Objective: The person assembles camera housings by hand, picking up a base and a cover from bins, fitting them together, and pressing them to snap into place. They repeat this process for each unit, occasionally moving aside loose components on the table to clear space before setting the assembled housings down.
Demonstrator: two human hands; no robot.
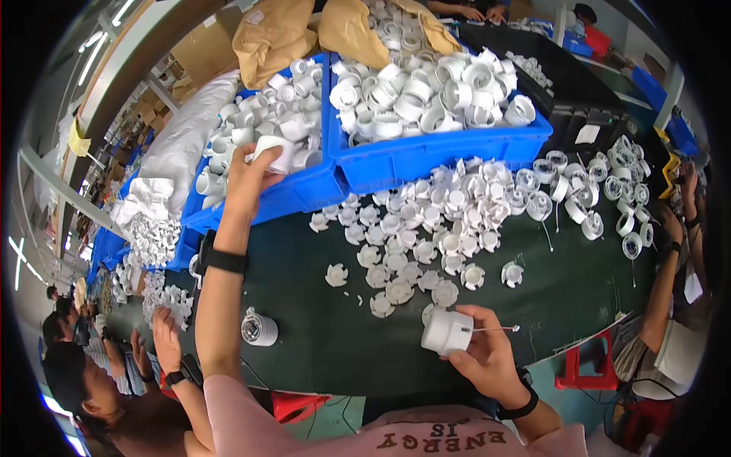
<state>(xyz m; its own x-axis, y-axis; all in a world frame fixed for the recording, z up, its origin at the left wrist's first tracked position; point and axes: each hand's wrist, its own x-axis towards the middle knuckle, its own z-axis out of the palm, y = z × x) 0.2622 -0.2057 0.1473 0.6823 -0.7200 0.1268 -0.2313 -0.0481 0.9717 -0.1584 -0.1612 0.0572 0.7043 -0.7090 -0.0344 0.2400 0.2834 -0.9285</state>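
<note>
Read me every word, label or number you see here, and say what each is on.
Pink shirt: large dark lettering, upside down here; I won't copy out its words.
White label on the black crate: too small to read.
Small white patch on the brown bag: any print is too small.
White housing in the right hand, white part in the left hand: no readable lettering.

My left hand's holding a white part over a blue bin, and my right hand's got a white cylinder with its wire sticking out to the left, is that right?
Not quite: the head view shows the wire sticking out to the right. Your right hand does hold the white cylinder, and your left hand holds a white part over a blue bin.
</note>
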